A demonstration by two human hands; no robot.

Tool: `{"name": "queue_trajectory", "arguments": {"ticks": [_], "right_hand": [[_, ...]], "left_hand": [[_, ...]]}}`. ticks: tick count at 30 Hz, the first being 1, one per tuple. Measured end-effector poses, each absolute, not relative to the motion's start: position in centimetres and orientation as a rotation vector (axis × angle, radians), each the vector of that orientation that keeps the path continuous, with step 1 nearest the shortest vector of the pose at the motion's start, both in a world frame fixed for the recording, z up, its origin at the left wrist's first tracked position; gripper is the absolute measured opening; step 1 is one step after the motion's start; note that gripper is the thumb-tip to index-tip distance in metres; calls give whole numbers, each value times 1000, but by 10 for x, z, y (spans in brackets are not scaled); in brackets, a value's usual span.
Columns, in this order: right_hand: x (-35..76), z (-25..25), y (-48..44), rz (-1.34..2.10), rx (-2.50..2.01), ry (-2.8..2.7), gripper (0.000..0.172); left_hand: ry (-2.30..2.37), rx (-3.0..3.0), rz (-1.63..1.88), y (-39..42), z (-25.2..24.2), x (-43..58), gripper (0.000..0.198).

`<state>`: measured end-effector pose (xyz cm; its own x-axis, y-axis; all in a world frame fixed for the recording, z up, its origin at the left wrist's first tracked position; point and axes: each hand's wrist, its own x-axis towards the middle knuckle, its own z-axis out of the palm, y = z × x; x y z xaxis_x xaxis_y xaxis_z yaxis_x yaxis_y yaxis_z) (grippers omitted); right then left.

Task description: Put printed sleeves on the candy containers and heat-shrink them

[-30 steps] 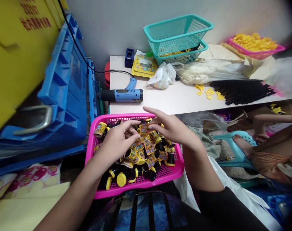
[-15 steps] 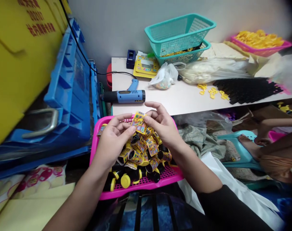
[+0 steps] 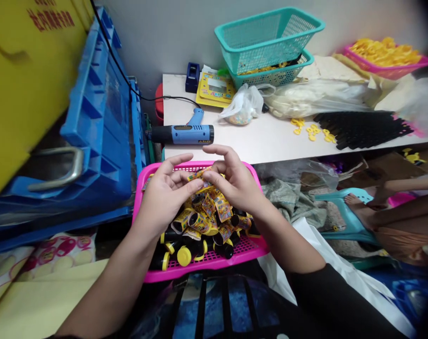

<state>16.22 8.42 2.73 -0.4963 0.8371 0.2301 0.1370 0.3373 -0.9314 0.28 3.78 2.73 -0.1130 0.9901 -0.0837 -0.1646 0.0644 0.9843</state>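
Over basket (image 3: 206, 272), L hand (image 3: 166, 197), R hand (image 3: 235, 183) hide tubes (image 3: 199, 222).

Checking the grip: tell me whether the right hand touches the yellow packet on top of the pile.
Touching. The head view shows the right hand with its fingertips resting on the yellow packet, above the pink basket.

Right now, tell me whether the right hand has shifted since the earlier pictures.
Yes, to its left: the right hand now sits closer beneath the blue power tool than it did earlier.

Yellow-label tube (image 3: 199, 175) now tipped near-flat betw. fingers (image 3: 214, 168), mostly hidden, vs upright earlier
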Motion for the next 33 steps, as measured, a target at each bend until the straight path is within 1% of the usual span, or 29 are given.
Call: {"name": "queue_trajectory", "arguments": {"ticks": [1,3,4,6,7,9,11,12,13,15,16,17,20,21,23,25,28,30,33], "right_hand": [[164,29,85,1172,-853,-1887,44],[174,35,86,1089,-864,-1924,43],[182,38,86,1032,-888,-1971,38],[205,44,80,911,-1014,-2186,24],[219,45,75,860,-1138,-2341,23],[244,40,57,763,-1516,-2641,31],[263,26,33,586,-1924,-2766,29],[269,17,20,442,-2034,-2769,29],[271,6,9,289,-2072,-2745,37],[269,-15,-11,62,-2092,-2661,58],[266,-24,-18,12,-2104,-2621,61],[262,-31,-23,0,-2128,-2593,56],[257,-41,-29,79,-2129,-2541,29],[259,-42,-30,121,-2096,-2513,25],[268,-40,-27,244,-1992,-2394,26],[279,-32,-20,431,-1866,-2159,29],[286,-9,-3,732,-1574,-1791,26],[278,11,9,882,-1307,-1659,24],[252,33,27,1088,-974,-1497,30]], "left_hand": [[1222,995,1322,38,28,2,57],[1299,1027,1364,37,29,1,43],[1360,1042,1391,36,29,0,35],[1491,1068,1440,35,29,-3,22],[1539,1073,1458,34,28,-4,19],[1581,1060,1482,34,25,-8,18],[1584,1036,1480,34,20,-10,19],[1581,1028,1475,34,18,-10,19],[1579,1024,1468,35,17,-10,19],[1571,1018,1439,36,15,-8,18],[1562,1015,1416,37,15,-6,18],[1551,1010,1394,37,14,-5,18],[1505,989,1340,36,14,-5,17],[1487,987,1328,35,14,-6,18],[1456,998,1301,33,15,-10,23],[1427,1015,1266,31,15,-13,32],[1366,1017,1195,29,15,-16,41],[1334,1033,1144,28,15,-16,40],[1323,1087,1087,26,16,-15,36]]}}
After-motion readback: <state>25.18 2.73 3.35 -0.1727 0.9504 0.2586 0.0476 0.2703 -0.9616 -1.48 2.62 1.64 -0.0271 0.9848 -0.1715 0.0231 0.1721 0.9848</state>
